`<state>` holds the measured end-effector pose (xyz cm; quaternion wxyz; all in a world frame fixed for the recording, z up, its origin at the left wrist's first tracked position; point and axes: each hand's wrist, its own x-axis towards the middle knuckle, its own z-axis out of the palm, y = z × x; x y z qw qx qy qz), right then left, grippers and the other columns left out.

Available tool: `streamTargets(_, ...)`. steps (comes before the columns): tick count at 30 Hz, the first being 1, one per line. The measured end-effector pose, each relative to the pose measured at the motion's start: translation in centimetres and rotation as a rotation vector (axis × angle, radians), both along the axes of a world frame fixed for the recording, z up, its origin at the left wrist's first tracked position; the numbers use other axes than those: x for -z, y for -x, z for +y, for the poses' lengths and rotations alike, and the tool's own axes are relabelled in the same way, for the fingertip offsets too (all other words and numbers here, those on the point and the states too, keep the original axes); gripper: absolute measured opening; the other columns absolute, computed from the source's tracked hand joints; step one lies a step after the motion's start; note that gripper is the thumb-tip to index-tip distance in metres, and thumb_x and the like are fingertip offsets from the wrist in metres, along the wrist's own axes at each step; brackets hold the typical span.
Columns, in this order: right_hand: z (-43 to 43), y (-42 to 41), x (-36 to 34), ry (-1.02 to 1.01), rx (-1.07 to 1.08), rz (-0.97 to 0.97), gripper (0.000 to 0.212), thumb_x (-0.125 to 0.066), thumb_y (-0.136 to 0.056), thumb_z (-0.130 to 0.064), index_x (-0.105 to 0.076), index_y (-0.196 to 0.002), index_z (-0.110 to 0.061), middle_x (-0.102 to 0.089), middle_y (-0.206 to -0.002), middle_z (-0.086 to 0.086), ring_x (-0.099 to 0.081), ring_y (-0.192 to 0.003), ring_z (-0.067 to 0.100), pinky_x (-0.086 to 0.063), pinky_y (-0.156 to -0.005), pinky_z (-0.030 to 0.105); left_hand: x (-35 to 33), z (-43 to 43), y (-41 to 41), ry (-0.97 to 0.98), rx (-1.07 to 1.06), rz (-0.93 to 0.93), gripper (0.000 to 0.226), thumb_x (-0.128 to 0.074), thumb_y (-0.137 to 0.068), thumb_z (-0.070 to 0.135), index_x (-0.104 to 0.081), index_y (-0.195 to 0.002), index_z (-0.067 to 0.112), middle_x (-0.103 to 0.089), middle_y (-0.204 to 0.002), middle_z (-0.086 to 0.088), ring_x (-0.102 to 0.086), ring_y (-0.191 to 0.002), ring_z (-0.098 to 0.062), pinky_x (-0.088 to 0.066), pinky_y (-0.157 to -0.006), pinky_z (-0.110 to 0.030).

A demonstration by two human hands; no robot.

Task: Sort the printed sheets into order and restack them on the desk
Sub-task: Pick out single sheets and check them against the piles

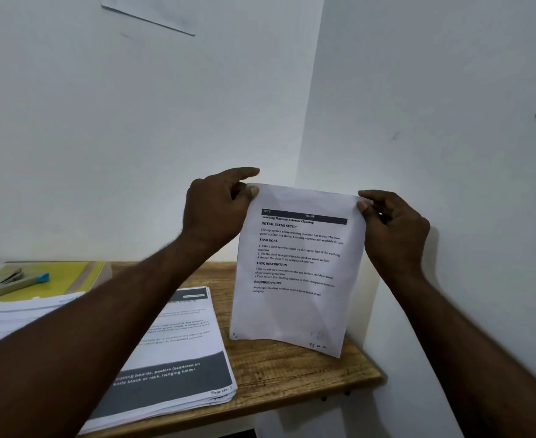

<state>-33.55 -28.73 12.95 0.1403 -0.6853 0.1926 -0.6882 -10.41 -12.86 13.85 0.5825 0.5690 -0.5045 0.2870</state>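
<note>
One sheet [298, 270] between left hand [214, 216], right hand [394, 230]

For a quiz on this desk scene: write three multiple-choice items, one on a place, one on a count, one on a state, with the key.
1. Where does the grey metal stapler with the blue end lie? A. on the flat yellow folder; B. on the floor; C. in a drawer.
2. How many hands hold the white printed sheet headed "Washing Machine Exterior Cleaning"? A. none; B. one; C. two.
3. How is that sheet? A. rolled into a tube; B. upright, hanging from its top corners; C. crumpled.
1 A: the stapler rests on the folder. 2 C: the left hand and the right hand each pinch a top corner. 3 B: it hangs below the hands, print facing the camera.
</note>
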Motion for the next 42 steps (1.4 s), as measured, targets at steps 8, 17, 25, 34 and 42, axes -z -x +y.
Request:
streamTargets(8, 1.5, -0.9, -3.7, 0.047, -0.168, -0.050, 0.014, -0.076, -0.093, -0.013, -0.081, -0.102, -0.023, -0.079, -0.094, -0.010, -0.073, -0.084, 0.006, -0.056, -0.079, 0.023, -2.0, 1.9, -1.9, 0.007, 0.290, 0.286, 0.026, -0.076, -0.093, 0.020, -0.078, -0.119, 0.021, -0.078, -0.078, -0.006, -0.078, -0.084, -0.020, -0.066, -0.080, -0.044)
streamTargets(17, 2.0, -6.3, -2.6, -0.303, -0.497, 0.135, 0.012, -0.077, -0.093, -0.009, -0.080, -0.097, -0.020, -0.078, -0.080, -0.006, -0.065, -0.073, 0.012, -0.052, -0.072, 0.029, -0.5, 7.1, -5.6, -0.115, 0.479, 0.642, 0.026, -0.074, -0.093, 0.001, -0.075, -0.117, 0.010, -0.080, -0.087, -0.010, -0.078, -0.078, -0.021, -0.061, -0.066, -0.029)
streamTargets(25, 2.6, -12.1, 7.5, -0.682, -0.652, 0.246, 0.010, -0.074, -0.093, -0.004, -0.079, -0.100, -0.009, -0.079, -0.095, 0.014, -0.071, -0.082, 0.024, -0.058, -0.084, 0.043, 7.8, 10.3, -9.2, -0.265, 0.397, 0.922, 0.019, -0.073, -0.093, -0.001, -0.075, -0.111, 0.003, -0.079, -0.091, -0.018, -0.076, -0.072, -0.023, -0.062, -0.061, -0.029)
streamTargets(34, 3.2, -16.3, 10.8, -0.629, -0.515, 0.396, 0.012, -0.081, -0.085, -0.020, -0.083, -0.091, -0.029, -0.080, -0.089, 0.001, -0.071, -0.089, 0.021, -0.057, -0.093, 0.048, 11.0, 11.7, -12.6, -0.335, 0.198, 0.897, 0.016, -0.079, -0.092, 0.007, -0.077, -0.108, 0.006, -0.079, -0.090, -0.017, -0.075, -0.071, -0.020, -0.060, -0.060, -0.026)
streamTargets(42, 3.0, -17.1, 13.0, -0.679, -0.473, 0.344, 0.010, -0.080, -0.089, -0.013, -0.081, -0.098, -0.018, -0.081, -0.091, 0.001, -0.072, -0.086, 0.016, -0.058, -0.096, 0.044, 12.1, 13.4, -13.8, -0.463, 0.452, 1.129, 0.020, -0.073, -0.097, 0.019, -0.075, -0.110, 0.004, -0.080, -0.102, -0.013, -0.075, -0.081, -0.022, -0.064, -0.070, -0.029)
